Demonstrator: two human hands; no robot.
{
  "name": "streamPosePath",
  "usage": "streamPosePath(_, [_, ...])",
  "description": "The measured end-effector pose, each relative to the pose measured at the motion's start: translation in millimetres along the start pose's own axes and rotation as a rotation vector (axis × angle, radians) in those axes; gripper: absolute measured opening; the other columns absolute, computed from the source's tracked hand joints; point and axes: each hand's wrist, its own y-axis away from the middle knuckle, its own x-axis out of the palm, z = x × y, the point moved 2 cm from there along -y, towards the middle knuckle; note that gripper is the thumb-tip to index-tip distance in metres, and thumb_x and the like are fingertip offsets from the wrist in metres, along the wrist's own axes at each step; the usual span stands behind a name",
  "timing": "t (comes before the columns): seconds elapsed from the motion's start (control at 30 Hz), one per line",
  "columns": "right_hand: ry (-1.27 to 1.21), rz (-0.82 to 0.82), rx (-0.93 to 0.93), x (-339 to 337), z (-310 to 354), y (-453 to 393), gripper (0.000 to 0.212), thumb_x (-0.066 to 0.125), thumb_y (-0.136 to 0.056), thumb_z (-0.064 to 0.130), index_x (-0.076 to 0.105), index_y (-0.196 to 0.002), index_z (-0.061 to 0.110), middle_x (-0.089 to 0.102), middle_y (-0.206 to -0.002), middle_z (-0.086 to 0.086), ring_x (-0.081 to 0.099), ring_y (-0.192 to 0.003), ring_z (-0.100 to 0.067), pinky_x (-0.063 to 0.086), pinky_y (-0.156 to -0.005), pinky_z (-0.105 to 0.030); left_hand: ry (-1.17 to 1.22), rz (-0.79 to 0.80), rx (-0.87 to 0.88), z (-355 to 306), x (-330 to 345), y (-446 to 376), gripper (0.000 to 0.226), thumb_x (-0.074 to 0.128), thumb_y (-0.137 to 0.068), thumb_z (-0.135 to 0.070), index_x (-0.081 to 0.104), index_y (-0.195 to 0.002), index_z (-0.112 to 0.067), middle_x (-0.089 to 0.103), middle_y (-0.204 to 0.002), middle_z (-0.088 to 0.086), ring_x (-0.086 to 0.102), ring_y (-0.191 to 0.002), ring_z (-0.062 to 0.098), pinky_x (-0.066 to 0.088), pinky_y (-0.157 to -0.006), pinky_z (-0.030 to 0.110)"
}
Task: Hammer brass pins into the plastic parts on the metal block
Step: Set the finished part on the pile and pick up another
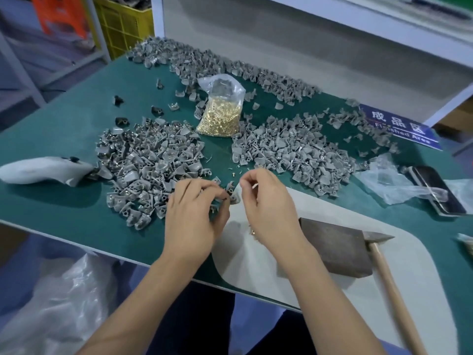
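Both hands work at the middle of the green table (76, 129), just short of the big heap of grey plastic parts (151, 160) at ten o'clock from them. The left hand (197, 211) has its grip clenched around one grey plastic part (231, 194), fingers curled over it so that only its dark top edge shows; the right hand (266, 203) pinches something small and pale between thumb and forefinger, probably a brass pin, though it is too small to tell for sure. The part seems to point its sockets up and away toward twelve o'clock, but its long axis is hidden by the fingers. The bag of brass pins (221, 111) stands at twelve o'clock; the metal block (335, 247) lies at four o'clock from the hands on a white mat (256, 265), with the hammer (389, 278) just beside its right edge, handle running toward five o'clock, untouched. The risk from here, as I judge it, is the pin slipping from so fine a pinch and vanishing among the loose parts, or seating crooked in its socket, so that a hammer blow on the block bends it or cracks the plastic.
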Motion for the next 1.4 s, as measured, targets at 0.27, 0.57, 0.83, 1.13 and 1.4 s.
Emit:
streamPosePath(0.27, [-0.082, -0.018, 0.016, 4, -12, 2, 0.008, 0.054, -0.104, 0.02, 0.061, -0.103, 0.018, 0.059, -0.099, 0.008, 0.048, -0.084, -0.002, 0.037, -0.075, -0.021, 0.027, -0.013, -0.015, 7, 3, 0, 0.005, 0.074, -0.089, -0.024, 0.072, -0.094, -0.023, 0.063, -0.105, -0.009, 0.051, -0.109, 0.021, 0.045, -0.092, 0.039])
streamPosePath(0.57, [-0.55, -0.025, 0.296, -5, -17, 11, 0.014, 0.056, -0.104, 0.02, 0.065, -0.094, 0.018, 0.065, -0.067, 0.002, 0.057, -0.053, -0.013, 0.048, -0.051, -0.025, 0.188, 0.053, -0.086, -3, 3, -5, 0.008, 0.067, -0.095, -0.025, 0.068, -0.103, -0.027, 0.065, -0.106, -0.017, 0.053, -0.108, 0.011, 0.044, -0.092, 0.028])
streamPosePath(0.83, [-1.147, -0.036, 0.495, -27, -25, 35, 0.029, 0.057, -0.105, 0.014, 0.073, -0.081, 0.014, 0.068, -0.071, -0.003, 0.062, -0.055, -0.012, 0.051, -0.048, -0.024, 0.571, 0.129, -0.202, -41, 10, -1, 0.009, 0.067, -0.096, -0.025, 0.064, -0.101, -0.031, 0.07, -0.095, -0.024, 0.067, -0.092, 0.002, 0.046, -0.073, 0.011])
streamPosePath(1.13, [-1.005, -0.311, 0.438, -52, -47, 61, 0.024, 0.061, -0.103, 0.022, 0.073, -0.082, 0.027, 0.06, -0.068, 0.0, 0.054, -0.056, -0.012, 0.048, -0.045, -0.025, 0.675, 0.132, -0.174, -81, 28, 3, 0.017, 0.074, -0.087, -0.017, 0.069, -0.093, -0.032, 0.073, -0.09, -0.018, 0.069, -0.085, 0.007, 0.054, -0.078, 0.022])
streamPosePath(1.4, [-0.249, -0.393, 0.037, -79, -72, 84, 0.011, 0.058, -0.103, 0.021, 0.064, -0.098, 0.029, 0.059, -0.098, 0.012, 0.059, -0.087, -0.009, 0.051, -0.075, -0.029, 0.737, 0.198, -0.114, -109, 45, 6, 0.014, 0.072, -0.087, -0.018, 0.068, -0.093, -0.03, 0.074, -0.09, -0.017, 0.071, -0.086, 0.006, 0.053, -0.078, 0.017])
